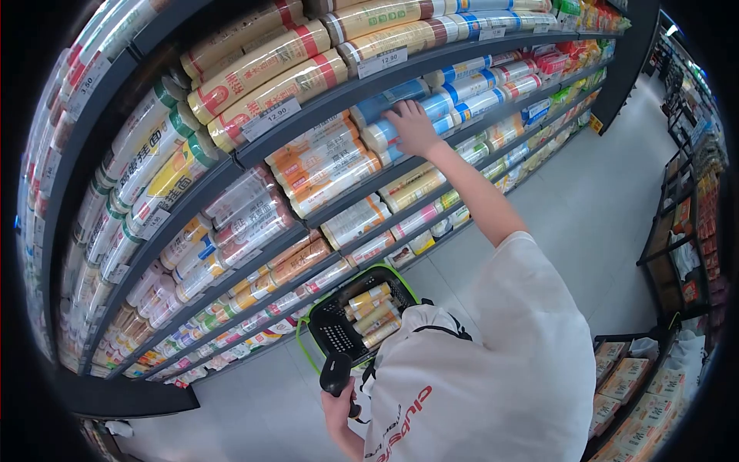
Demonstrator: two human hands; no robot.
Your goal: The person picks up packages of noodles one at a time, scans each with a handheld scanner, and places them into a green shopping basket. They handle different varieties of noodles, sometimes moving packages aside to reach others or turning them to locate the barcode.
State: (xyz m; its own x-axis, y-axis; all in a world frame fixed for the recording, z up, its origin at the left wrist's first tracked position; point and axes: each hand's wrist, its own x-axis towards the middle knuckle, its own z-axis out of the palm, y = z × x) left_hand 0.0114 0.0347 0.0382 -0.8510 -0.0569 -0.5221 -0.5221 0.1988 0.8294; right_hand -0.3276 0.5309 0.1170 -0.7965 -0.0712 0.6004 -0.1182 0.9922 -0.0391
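Observation:
My right hand (412, 127) reaches up to a shelf, its fingers wrapped over a blue and white noodle packet (382, 137) in a row of similar packets. Low in the view, my left hand (339, 410) grips the black handle (336, 373) of a black shopping basket with a green rim (327, 323). Several yellowish noodle packets (369, 312) lie in the basket. I wear a white shirt with red lettering.
Curved shelves of long noodle packets fill the left and top, with price tags such as one reading 12.90 (271, 119). Grey floor (600, 200) runs along the aisle to the right. Racks of boxed goods (631, 400) stand at the lower right.

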